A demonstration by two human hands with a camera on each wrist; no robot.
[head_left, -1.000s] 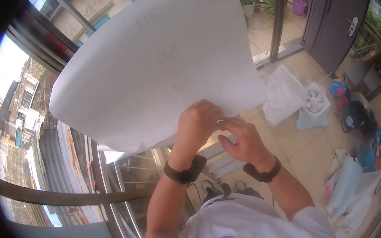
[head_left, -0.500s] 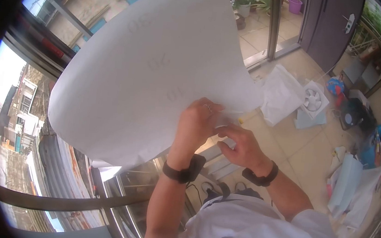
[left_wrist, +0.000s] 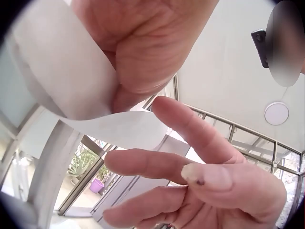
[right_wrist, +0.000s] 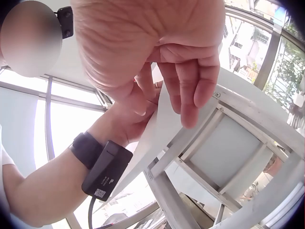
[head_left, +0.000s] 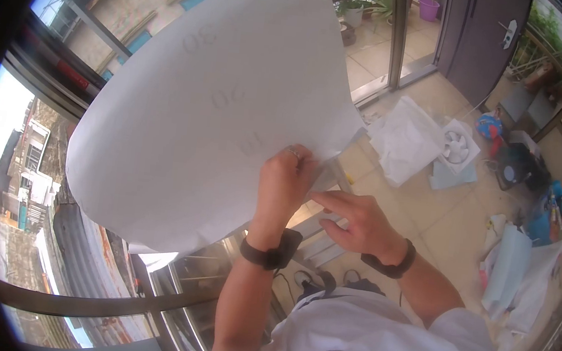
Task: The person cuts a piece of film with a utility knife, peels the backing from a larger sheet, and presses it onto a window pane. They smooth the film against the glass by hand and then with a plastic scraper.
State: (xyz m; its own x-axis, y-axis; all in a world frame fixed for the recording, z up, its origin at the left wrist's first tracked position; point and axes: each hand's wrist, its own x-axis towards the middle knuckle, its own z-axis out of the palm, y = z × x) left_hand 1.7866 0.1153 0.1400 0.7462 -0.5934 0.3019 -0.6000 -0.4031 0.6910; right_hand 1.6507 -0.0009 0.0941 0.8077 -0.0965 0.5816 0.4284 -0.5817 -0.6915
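Note:
A large white sheet (head_left: 210, 134) bows upward in front of me, with faint numerals showing on its face. My left hand (head_left: 282, 188), a ring on one finger, pinches the sheet near its lower right edge. In the left wrist view the sheet (left_wrist: 57, 57) curls past that hand's thumb. My right hand (head_left: 361, 225) is just beside the left, its forefinger pointing toward the held edge. Its fingers are spread and apart from the thumb in the left wrist view, with the forefinger tip (left_wrist: 162, 106) close below the left thumb. Black camera bands circle both wrists.
Below the hands stands a pale metal frame (right_wrist: 243, 107). On the tiled floor to the right lie white bags (head_left: 408, 141), a white fan (head_left: 456, 147), a light blue roll (head_left: 509, 268) and tools. A window bar (head_left: 103, 302) runs along the left, and a dark door (head_left: 483, 46) stands behind.
The sheet's right edge has shifted left and folded near my left hand, which now has its fingers curled tighter. My right hand has drawn slightly down, away from the held edge.

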